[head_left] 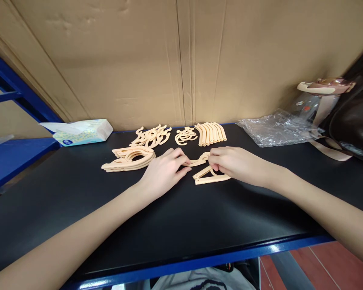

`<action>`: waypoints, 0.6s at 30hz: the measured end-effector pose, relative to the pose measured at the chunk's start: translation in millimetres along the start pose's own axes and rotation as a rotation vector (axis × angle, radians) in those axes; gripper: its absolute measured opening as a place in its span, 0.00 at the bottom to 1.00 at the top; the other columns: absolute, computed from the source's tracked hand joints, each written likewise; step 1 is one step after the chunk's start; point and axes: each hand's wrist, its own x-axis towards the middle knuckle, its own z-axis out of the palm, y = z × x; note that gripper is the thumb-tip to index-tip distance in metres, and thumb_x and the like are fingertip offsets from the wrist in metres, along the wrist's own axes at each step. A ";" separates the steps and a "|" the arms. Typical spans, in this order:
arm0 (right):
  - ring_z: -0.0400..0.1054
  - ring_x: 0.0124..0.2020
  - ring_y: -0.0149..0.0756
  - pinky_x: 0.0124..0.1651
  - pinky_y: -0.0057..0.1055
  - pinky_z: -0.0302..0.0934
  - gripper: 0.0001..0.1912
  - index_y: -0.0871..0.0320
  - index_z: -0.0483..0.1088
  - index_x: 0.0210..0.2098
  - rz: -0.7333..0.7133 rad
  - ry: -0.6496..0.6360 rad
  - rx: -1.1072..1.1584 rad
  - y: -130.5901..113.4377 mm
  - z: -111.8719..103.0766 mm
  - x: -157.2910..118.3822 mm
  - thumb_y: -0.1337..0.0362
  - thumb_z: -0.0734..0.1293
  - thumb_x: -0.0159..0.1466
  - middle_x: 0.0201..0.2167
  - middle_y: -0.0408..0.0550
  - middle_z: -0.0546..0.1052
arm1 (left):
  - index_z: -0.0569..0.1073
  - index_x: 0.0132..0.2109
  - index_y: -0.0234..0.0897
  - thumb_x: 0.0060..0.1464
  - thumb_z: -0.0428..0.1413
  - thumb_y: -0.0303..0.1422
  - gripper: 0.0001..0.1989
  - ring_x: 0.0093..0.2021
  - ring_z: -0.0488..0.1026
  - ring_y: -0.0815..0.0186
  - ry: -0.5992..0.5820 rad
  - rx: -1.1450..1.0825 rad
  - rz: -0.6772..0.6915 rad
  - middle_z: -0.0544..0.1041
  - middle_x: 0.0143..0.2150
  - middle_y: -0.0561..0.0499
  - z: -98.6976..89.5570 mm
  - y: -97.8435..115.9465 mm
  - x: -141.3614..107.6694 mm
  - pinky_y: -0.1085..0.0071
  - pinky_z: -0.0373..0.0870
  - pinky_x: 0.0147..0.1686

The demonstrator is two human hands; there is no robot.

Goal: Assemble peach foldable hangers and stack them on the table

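Observation:
Near the middle of the black table, my left hand (169,169) pinches one end of a curved beige hook piece (199,161). My right hand (238,163) has its fingers closed at the other end of that piece, and partly covers a beige folded part (210,180) with two straight arms lying just below. Left of my left hand lies a stack of beige assembled frames (130,159). Behind the hands are a pile of beige hook pieces (151,136), a small heap of curved pieces (186,135) and a row of beige arms (211,133).
A tissue pack (83,132) sits at the back left. Crumpled clear plastic (278,129), a bottle with a strap (325,90) and a dark bag (358,100) occupy the back right. Cardboard (124,60) stands behind the table's (169,237) far edge.

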 end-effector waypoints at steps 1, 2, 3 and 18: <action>0.62 0.31 0.33 0.32 0.28 0.50 0.12 0.58 0.64 0.28 0.001 -0.001 0.002 0.1 0.1 -0.1 0.80 0.58 0.61 0.31 0.44 0.69 | 0.75 0.42 0.38 0.62 0.55 0.33 0.05 0.43 0.71 0.63 -0.001 0.001 -0.005 0.74 0.42 0.52 -0.3 0.0 0.1 0.71 0.68 0.34; 0.62 0.31 0.33 0.33 0.28 0.50 0.12 0.59 0.65 0.29 0.000 -0.002 0.004 0.2 0.2 -0.3 0.80 0.58 0.61 0.31 0.45 0.69 | 0.75 0.41 0.38 0.62 0.55 0.33 0.05 0.43 0.71 0.63 -0.003 0.003 -0.010 0.74 0.42 0.52 -0.6 0.1 0.2 0.71 0.68 0.34; 0.62 0.31 0.33 0.32 0.28 0.50 0.12 0.59 0.65 0.29 0.000 -0.002 0.005 0.4 0.3 -0.4 0.80 0.58 0.61 0.31 0.45 0.69 | 0.74 0.41 0.38 0.62 0.55 0.33 0.05 0.43 0.71 0.63 -0.006 0.006 -0.017 0.74 0.42 0.52 -0.9 0.3 0.2 0.71 0.68 0.34; 0.66 0.34 0.36 0.37 0.31 0.54 0.11 0.58 0.67 0.31 0.038 0.017 -0.037 -1.7 -6.3 -1.2 0.79 0.59 0.60 0.31 0.46 0.72 | 0.69 0.42 0.37 0.63 0.51 0.34 0.05 0.40 0.71 0.63 0.048 0.049 -0.051 0.74 0.38 0.51 -8.4 6.2 -0.4 0.71 0.63 0.30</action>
